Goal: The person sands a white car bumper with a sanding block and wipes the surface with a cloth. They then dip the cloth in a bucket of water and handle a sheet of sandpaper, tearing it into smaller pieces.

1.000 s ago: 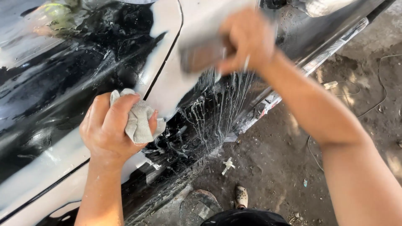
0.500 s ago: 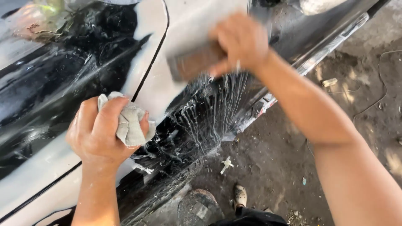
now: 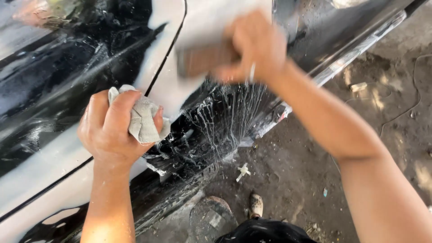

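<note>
My right hand (image 3: 254, 47) grips a brown sanding block (image 3: 202, 58) pressed flat on a pale grey filler patch (image 3: 198, 27) of a black car body panel (image 3: 67, 76). The block and hand are motion-blurred. Milky water runs in streaks (image 3: 229, 117) down the black panel below the block. My left hand (image 3: 114, 130) is closed around a crumpled grey-white rag (image 3: 144, 119), held against the panel beside a dark door seam (image 3: 168, 54).
A second pale filler band (image 3: 40, 166) crosses the lower left of the panel. A chrome sill strip (image 3: 342, 60) runs along the car's lower edge. Below lies dirt ground (image 3: 315, 180) with small scraps (image 3: 243, 171), a thin cable (image 3: 405, 112), and my shoe (image 3: 256, 204).
My right hand has slid the sanding block leftward across the filler patch. My left hand with the rag has shifted slightly left and stayed on the panel.
</note>
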